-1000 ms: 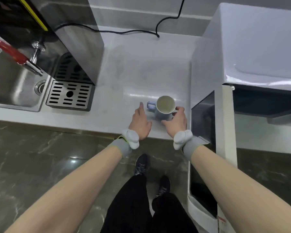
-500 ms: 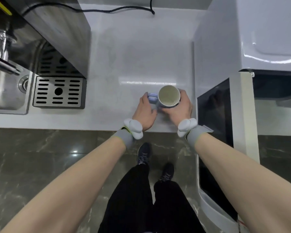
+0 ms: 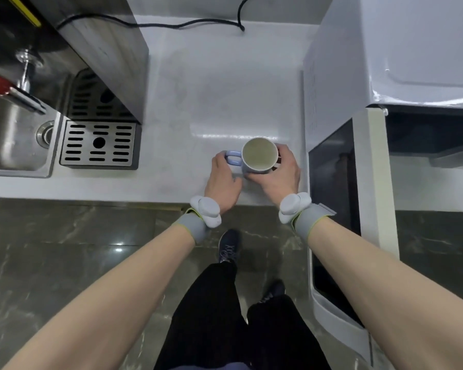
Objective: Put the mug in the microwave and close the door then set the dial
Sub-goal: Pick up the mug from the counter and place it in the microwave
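A pale blue mug (image 3: 259, 156) with a cream inside stands upright near the front edge of the white counter (image 3: 198, 89). Its handle points left. My left hand (image 3: 223, 180) has its fingers on the handle. My right hand (image 3: 277, 173) wraps the mug's right side and base. To the right stands the white microwave (image 3: 385, 49); its door (image 3: 369, 182), with a dark window, swings out toward me past the counter edge. The dark cavity shows right of the door. The dial is not in view.
A steel water dispenser (image 3: 102, 49) with a slotted drip tray (image 3: 99, 144) stands at the left, beside a steel sink (image 3: 14, 134) and tap. A black cable (image 3: 187, 24) runs along the counter's back. Below are the dark marble floor and my legs.
My left hand went from flat on the counter to the mug's handle. My right hand closed further around the mug's side. The camera shifted slightly.
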`<action>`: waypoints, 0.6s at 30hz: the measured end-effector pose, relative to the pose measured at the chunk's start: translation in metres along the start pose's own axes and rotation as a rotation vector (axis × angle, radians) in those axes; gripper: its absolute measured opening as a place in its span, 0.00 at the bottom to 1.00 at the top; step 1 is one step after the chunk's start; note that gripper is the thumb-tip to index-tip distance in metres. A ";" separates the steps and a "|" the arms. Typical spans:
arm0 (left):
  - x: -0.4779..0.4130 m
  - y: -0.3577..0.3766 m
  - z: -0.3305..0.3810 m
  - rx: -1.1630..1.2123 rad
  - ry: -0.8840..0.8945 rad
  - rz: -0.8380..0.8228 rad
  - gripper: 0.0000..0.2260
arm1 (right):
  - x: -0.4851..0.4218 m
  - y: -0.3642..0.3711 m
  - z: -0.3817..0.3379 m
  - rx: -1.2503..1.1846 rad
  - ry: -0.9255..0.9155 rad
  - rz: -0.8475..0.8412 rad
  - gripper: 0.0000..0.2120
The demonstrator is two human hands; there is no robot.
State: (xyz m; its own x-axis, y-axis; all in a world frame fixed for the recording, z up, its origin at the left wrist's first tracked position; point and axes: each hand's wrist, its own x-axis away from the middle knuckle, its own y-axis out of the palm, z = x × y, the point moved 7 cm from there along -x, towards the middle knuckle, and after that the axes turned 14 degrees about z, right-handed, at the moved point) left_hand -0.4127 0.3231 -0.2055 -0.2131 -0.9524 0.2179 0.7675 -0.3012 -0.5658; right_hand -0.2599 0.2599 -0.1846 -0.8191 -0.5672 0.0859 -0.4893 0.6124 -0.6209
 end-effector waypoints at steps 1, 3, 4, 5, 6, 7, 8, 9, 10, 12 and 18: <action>0.008 -0.005 0.004 0.003 0.012 0.030 0.23 | 0.006 -0.005 -0.003 -0.001 -0.006 -0.005 0.36; 0.014 -0.015 0.006 -0.001 0.029 0.079 0.22 | 0.014 -0.009 -0.009 0.000 -0.013 -0.013 0.36; 0.018 -0.020 0.010 -0.011 0.038 0.105 0.21 | 0.020 -0.015 -0.011 -0.005 -0.011 -0.012 0.36; 0.024 -0.025 0.014 -0.017 0.045 0.129 0.19 | 0.026 -0.024 -0.014 -0.015 -0.019 -0.016 0.36; 0.020 -0.030 0.012 -0.043 0.044 0.141 0.18 | 0.030 -0.024 -0.017 -0.021 -0.015 -0.019 0.36; 0.026 -0.033 0.016 -0.079 0.055 0.154 0.16 | 0.036 -0.032 -0.018 -0.030 -0.024 -0.025 0.35; 0.037 -0.037 0.020 -0.114 0.069 0.164 0.15 | 0.045 -0.042 -0.020 -0.048 -0.046 -0.034 0.35; 0.046 -0.040 0.023 -0.138 0.079 0.172 0.14 | 0.052 -0.049 -0.021 -0.050 -0.067 -0.045 0.35; 0.056 -0.044 0.027 -0.143 0.092 0.189 0.13 | 0.058 -0.058 -0.024 -0.060 -0.094 -0.055 0.36; 0.079 -0.050 0.037 -0.139 0.130 0.216 0.12 | 0.071 -0.078 -0.026 -0.088 -0.131 -0.063 0.36; 0.162 -0.071 0.074 -0.159 0.248 0.288 0.11 | 0.114 -0.152 -0.031 -0.151 -0.227 -0.098 0.38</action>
State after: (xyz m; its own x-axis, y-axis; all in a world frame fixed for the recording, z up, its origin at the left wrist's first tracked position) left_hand -0.4570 0.1940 -0.0714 -0.1577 -0.9753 -0.1546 0.7181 -0.0058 -0.6960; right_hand -0.2884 0.1187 -0.0565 -0.6864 -0.7257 -0.0473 -0.6153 0.6142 -0.4941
